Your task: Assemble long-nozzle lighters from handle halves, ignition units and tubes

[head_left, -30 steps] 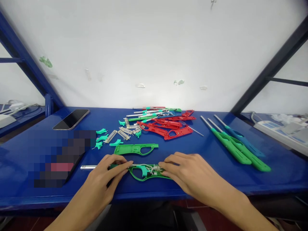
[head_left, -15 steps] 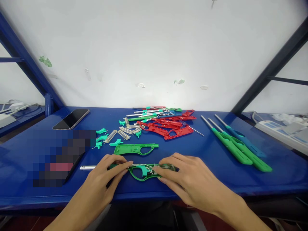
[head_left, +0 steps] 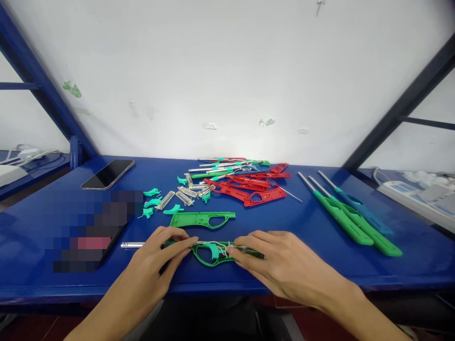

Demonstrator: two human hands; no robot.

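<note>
A long-necked gas lighter [head_left: 205,261] with its green casing open lies crosswise near the table's front edge. My left hand [head_left: 163,255] grips it by the neck end, its metal tube poking out to the left. My right hand [head_left: 266,258] is closed over the handle end, fingertips by the white wires. Between the hands a teal trigger [head_left: 214,251] sits inside the casing. Just behind lies a matching green half shell [head_left: 192,219], hollow side showing. My fingers hide much of the handle and the part nearest the tube.
Teal triggers [head_left: 152,202] and clear fuel tanks [head_left: 166,200] lie loose behind, left of red half shells [head_left: 231,190] and metal tubes [head_left: 216,169]. Assembled lighters [head_left: 343,220] lie at right. A phone [head_left: 108,174] and a blurred-out dark object [head_left: 95,232] are at left.
The whole view has shifted slightly. Both hands keep their hold on the lighter, and my right fingers have moved a little over the handle end.
</note>
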